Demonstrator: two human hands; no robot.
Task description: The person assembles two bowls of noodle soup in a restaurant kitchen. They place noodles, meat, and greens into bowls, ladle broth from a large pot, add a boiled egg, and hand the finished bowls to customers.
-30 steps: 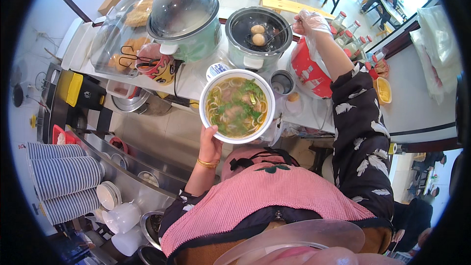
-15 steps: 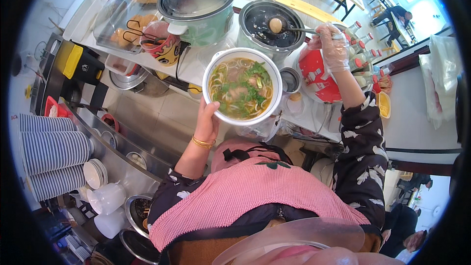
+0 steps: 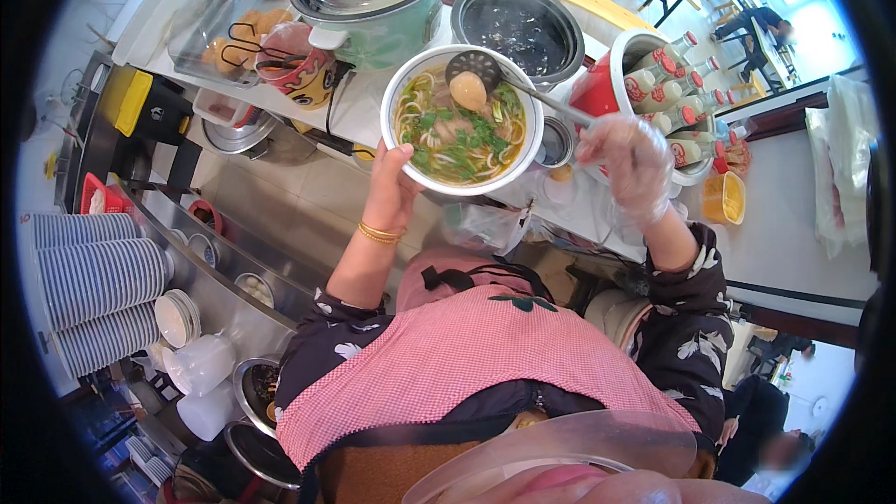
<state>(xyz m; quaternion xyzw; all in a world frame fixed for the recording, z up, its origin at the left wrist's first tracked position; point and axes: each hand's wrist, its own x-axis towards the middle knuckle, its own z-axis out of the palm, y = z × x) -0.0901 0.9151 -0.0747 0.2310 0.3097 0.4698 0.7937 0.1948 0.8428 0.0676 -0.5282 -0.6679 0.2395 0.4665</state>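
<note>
My left hand (image 3: 392, 189) grips a white bowl (image 3: 393, 145) by its near left side, thumb over the rim. Noodle soup (image 3: 453, 135) with meat and chopped green herbs fills it. In my right hand (image 3: 630, 163), under a clear plastic glove, is the handle of a slotted ladle (image 3: 532, 91). The ladle's dark head lies over the far part of the bowl, and a brown peeled egg (image 3: 468, 91) rests at it, above the soup. Just beyond the bowl stands a black pot (image 3: 567, 75) of dark liquid. My gloved fingers are closed round the handle.
A lidded green cooker (image 3: 373, 33) stands at the far left of the counter, beside a tongs cup (image 3: 303, 79) and a clear food case (image 3: 201, 28). To the right, a red and white bucket (image 3: 597, 84) holds several bottles. Stacked plates (image 3: 98, 271) line the left side.
The slotted ladle with the egg has moved left and nearer, from over the black pot to over the bowl. My right hand came nearer; the bowl shifted slightly away from me.
</note>
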